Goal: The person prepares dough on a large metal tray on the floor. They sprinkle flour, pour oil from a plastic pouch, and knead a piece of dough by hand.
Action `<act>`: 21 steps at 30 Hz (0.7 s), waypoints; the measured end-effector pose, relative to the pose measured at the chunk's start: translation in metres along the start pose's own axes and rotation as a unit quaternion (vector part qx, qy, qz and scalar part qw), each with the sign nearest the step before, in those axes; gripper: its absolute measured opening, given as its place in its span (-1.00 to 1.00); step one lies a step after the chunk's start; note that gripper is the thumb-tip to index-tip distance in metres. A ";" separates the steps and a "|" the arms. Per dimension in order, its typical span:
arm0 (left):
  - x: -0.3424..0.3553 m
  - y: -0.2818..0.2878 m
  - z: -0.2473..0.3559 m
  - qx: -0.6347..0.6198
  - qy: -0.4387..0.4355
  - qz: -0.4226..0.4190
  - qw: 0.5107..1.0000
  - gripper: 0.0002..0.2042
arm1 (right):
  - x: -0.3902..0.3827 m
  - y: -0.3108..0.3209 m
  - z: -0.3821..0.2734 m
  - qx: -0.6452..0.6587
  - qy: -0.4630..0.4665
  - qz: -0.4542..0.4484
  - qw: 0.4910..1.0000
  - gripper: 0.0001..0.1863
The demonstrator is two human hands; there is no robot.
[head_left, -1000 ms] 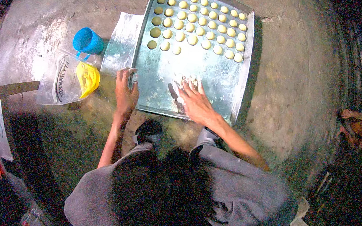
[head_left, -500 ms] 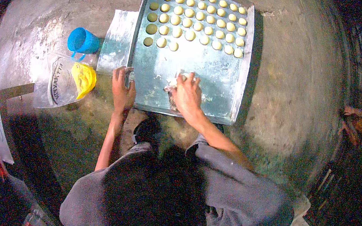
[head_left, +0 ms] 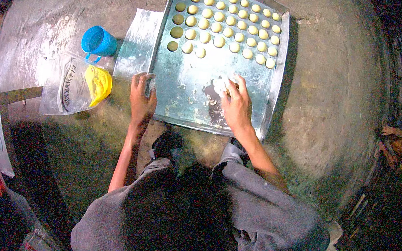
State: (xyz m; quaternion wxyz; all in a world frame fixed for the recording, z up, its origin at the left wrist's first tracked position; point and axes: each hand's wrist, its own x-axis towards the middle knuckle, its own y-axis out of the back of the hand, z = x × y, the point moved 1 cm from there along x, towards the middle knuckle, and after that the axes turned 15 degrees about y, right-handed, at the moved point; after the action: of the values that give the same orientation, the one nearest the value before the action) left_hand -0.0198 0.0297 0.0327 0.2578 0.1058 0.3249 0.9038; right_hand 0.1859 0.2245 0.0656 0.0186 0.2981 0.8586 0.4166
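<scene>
A shallow metal tray [head_left: 190,86] lies on the floor in front of me, with rows of small round pale-yellow dough balls [head_left: 219,42] over its far half. My left hand [head_left: 143,99] has its fingers curled over the tray's left rim near the front corner. Over the tray's near right part is my right hand [head_left: 237,105], palm down with bent fingers. At its fingertips shows a small whitish wad [head_left: 221,85], too bright to make out clearly. Beside that hand the tray's surface has a dark patch and pale crumbly smears [head_left: 216,115].
Left of the tray lies a flat metal sheet [head_left: 138,42]. Next to it stand a blue plastic mug [head_left: 100,42] and a clear plastic bag [head_left: 60,85] with something yellow [head_left: 98,84] inside. My knees and feet are close to the tray's near edge. Concrete floor [head_left: 325,90] spreads around.
My right hand has moved to the right across the tray's near part, whitish wad at its fingertips, uncovering the dark patch. My left hand stays at the left rim. The whole view has shifted slightly.
</scene>
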 end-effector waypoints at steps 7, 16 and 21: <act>0.000 -0.003 0.004 -0.014 0.007 0.000 1.000 -0.59 | -0.041 0.007 -0.010 -0.034 0.044 -0.112 0.992 -0.32; 0.000 0.000 0.001 0.000 -0.002 -0.003 1.000 -0.58 | -0.037 -0.047 0.000 -0.156 0.022 -0.092 0.983 -0.56; 0.000 -0.004 0.005 -0.005 0.017 -0.012 1.000 -0.59 | -0.043 -0.038 0.019 -0.076 0.119 -0.106 0.984 -0.68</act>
State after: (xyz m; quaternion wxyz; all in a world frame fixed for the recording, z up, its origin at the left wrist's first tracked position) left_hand -0.0167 0.0354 0.0344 0.2633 0.0856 0.3256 0.9041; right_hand 0.2079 0.1968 0.0158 -0.0171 0.1512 0.8474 0.5087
